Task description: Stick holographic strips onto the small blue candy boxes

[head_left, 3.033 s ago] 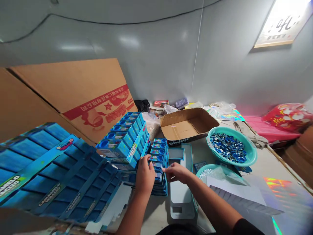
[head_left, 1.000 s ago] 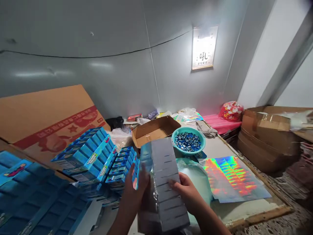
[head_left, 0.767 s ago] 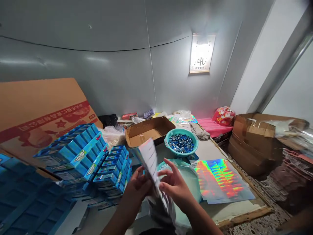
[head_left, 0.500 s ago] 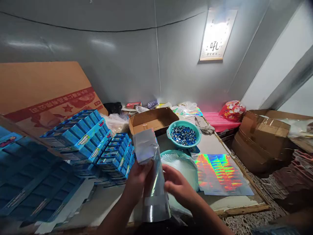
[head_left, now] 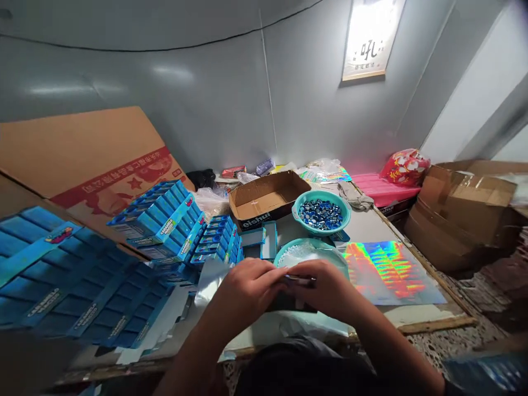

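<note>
My left hand [head_left: 252, 286] is closed, fingertips pinched near my right hand, over the front edge of the table. A shiny silver film [head_left: 209, 283] sticks out to the left from behind it. Curled toward it, my right hand [head_left: 328, 286] is closed round a narrow silvery end [head_left: 301, 280] that shows between the two hands. My fingers hide most of what they hold. Just behind the hands stands a turquoise basin [head_left: 284, 254] with clear plastic and small white beads. Another turquoise basin [head_left: 297, 215] beyond it holds blue, shiny round pieces [head_left: 319, 213].
Blue display boxes [head_left: 165, 220] are stacked at the left, before a large cardboard carton [head_left: 103, 143]. An open cardboard tray [head_left: 256, 217] stands at the back, with small blue boxes [head_left: 269, 240] before it. Rainbow-silver sheets [head_left: 388, 275] lie at the right; brown cartons [head_left: 445, 220] stand beyond the table edge.
The silver film, held upright before me earlier, is now turned sideways and mostly behind my hands. My hands have come together, and my right hand has closed. The view has shifted.
</note>
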### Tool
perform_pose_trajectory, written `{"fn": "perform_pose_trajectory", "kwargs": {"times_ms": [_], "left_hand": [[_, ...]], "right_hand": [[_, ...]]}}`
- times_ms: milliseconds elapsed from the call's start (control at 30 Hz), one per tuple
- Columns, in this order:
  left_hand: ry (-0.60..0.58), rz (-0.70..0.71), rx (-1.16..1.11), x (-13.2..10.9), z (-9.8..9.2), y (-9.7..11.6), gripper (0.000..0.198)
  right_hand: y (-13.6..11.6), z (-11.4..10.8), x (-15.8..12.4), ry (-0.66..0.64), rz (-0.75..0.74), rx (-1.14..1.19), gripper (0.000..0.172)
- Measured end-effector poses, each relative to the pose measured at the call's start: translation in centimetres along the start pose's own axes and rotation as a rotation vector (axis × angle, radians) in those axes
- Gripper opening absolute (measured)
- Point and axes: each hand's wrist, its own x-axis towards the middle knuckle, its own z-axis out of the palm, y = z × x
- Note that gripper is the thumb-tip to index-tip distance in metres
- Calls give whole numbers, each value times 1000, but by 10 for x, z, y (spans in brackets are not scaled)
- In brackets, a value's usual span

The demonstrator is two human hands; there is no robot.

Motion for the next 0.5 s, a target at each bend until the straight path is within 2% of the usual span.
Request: {"fn": "perform_pose_trajectory", "kwargs": {"times_ms": [100, 233, 300, 500], "left_hand": [[69, -46, -111, -9, -4, -17, 20], [76, -69, -118, -21, 1, -31, 30], [96, -46, -84, -25, 3, -34, 34], [271, 91, 53, -31, 4, -47, 32]], "right_hand": [[-6, 10, -4, 156, 70, 75, 20], [-6, 28, -1, 218, 106, 106, 14], [-6, 39, 3, 237, 116, 126, 15], [-9, 68, 7, 398, 113, 144, 21]]}}
